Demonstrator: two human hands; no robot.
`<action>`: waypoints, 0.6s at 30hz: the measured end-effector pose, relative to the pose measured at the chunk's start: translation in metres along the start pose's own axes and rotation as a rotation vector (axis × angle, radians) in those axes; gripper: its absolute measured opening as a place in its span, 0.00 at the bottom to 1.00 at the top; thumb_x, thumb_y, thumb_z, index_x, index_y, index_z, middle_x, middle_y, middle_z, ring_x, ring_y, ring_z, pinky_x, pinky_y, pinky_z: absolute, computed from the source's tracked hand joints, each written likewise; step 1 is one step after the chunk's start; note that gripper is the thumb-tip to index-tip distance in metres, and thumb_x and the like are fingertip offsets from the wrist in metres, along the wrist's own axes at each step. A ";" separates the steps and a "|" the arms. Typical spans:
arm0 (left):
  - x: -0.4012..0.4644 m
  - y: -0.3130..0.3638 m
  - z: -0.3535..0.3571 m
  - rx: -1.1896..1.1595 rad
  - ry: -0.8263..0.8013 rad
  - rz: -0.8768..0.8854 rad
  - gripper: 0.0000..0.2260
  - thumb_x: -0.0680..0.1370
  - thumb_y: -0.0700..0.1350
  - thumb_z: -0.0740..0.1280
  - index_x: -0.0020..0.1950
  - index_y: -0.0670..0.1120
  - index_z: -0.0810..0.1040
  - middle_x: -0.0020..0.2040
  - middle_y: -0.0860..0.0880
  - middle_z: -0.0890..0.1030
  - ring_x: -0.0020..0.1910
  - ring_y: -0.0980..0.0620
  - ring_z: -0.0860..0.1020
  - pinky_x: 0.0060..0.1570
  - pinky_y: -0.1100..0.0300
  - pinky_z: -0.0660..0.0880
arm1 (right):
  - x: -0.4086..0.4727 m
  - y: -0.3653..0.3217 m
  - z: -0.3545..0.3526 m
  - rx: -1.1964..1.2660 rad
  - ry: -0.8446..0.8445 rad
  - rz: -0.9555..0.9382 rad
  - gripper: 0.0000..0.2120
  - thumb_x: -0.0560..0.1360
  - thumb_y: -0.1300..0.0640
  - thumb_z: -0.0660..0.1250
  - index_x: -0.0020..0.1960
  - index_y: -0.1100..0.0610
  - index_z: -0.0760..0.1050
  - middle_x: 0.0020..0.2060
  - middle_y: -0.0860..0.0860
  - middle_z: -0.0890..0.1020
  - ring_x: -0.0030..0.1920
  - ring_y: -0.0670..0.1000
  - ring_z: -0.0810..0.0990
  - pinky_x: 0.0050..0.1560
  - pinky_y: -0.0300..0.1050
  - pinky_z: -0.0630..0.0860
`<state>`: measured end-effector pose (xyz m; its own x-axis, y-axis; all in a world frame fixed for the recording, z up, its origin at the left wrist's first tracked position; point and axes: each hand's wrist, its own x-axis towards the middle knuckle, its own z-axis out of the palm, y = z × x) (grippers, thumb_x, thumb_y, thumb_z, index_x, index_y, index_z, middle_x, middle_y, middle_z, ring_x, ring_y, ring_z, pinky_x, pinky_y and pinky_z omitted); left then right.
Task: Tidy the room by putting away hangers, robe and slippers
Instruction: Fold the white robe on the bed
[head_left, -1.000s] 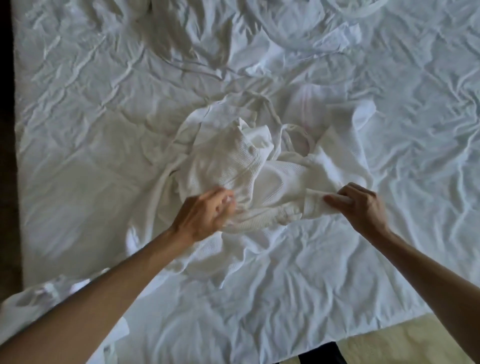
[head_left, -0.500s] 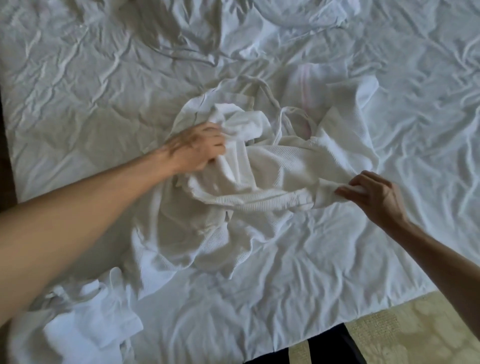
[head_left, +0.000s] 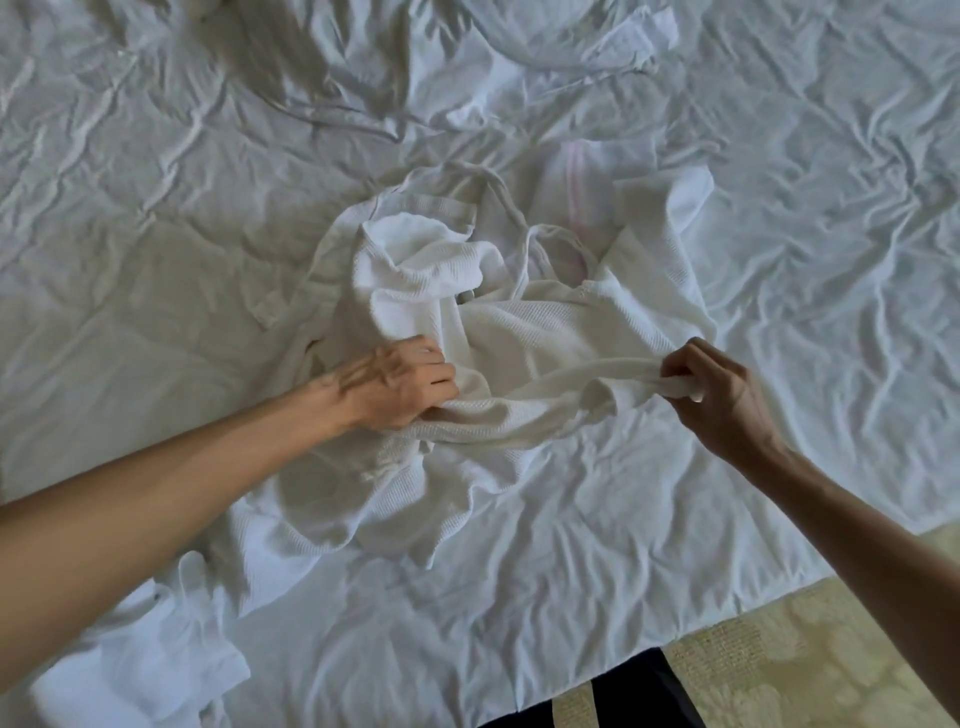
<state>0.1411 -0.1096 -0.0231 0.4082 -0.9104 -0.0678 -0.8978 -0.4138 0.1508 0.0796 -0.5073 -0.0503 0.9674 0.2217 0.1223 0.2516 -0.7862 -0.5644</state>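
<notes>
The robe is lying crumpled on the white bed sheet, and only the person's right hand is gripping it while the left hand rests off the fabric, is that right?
Not quite: the head view shows both hands gripping the robe. The left hand clutches the fabric, and the right hand pinches another part. The rest stands.

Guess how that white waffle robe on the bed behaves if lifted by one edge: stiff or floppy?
Likely floppy: the robe lies crumpled in soft folds on the bed sheet. The edge stretched between the left hand and right hand sags, so the rest would probably drape and trail. The thin ties may dangle and snag.
</notes>
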 end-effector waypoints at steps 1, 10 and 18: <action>-0.001 0.002 0.002 -0.020 0.009 -0.045 0.13 0.81 0.36 0.59 0.43 0.44 0.82 0.36 0.48 0.78 0.34 0.47 0.77 0.41 0.53 0.77 | 0.001 0.000 -0.001 0.008 -0.017 -0.002 0.10 0.69 0.70 0.76 0.44 0.61 0.77 0.38 0.45 0.74 0.33 0.50 0.71 0.31 0.49 0.70; -0.008 -0.020 -0.042 -0.343 0.125 -0.819 0.13 0.82 0.51 0.64 0.54 0.45 0.85 0.45 0.43 0.85 0.43 0.42 0.82 0.42 0.50 0.77 | 0.029 -0.008 -0.018 0.228 0.047 0.283 0.04 0.73 0.57 0.75 0.46 0.57 0.85 0.30 0.49 0.80 0.32 0.41 0.76 0.30 0.35 0.68; 0.007 -0.027 -0.052 -0.380 0.125 -0.859 0.06 0.79 0.50 0.70 0.53 0.50 0.82 0.47 0.52 0.83 0.48 0.48 0.81 0.47 0.54 0.75 | 0.046 0.006 -0.018 0.277 -0.038 0.347 0.11 0.74 0.51 0.76 0.36 0.53 0.80 0.24 0.46 0.73 0.25 0.39 0.69 0.26 0.31 0.61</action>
<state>0.1773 -0.1047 0.0237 0.9390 -0.2783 -0.2019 -0.1767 -0.8943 0.4110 0.1258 -0.5126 -0.0336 0.9901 -0.0030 -0.1400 -0.1101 -0.6345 -0.7651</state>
